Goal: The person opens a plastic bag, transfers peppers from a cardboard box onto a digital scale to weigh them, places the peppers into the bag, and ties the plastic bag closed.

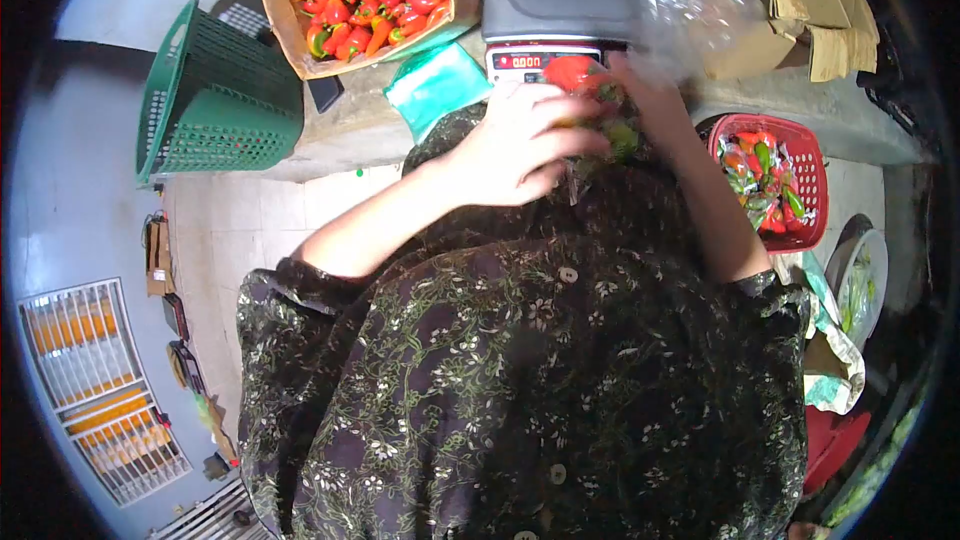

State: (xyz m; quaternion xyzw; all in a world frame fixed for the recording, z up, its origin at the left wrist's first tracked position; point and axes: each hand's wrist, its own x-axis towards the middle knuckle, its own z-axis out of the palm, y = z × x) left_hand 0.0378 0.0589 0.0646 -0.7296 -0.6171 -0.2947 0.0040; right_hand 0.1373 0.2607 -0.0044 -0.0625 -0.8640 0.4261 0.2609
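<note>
My left hand (pixel 522 143) is curled round a bunch of red and green peppers (pixel 574 72) held in front of my lap. Clear film seems to wrap them, though my fingers hide much of it. On the far side of the bunch, my right hand (pixel 648 90) is smeared by motion, so its fingers cannot be made out. Just beyond the hands stands a digital scale (pixel 560 0) with a grey pan and a lit red display reading about 0.007. A blurred clear plastic bag (pixel 705 5) lies right of the pan.
A cardboard box (pixel 290 45) of red peppers stands at the back left, near a teal plastic packet (pixel 440 88) and a dark phone (pixel 325 93). Far left is a green basket (pixel 230 130). On the right, a red basket (pixel 815 195) holds bagged peppers, below torn cardboard (pixel 835 0).
</note>
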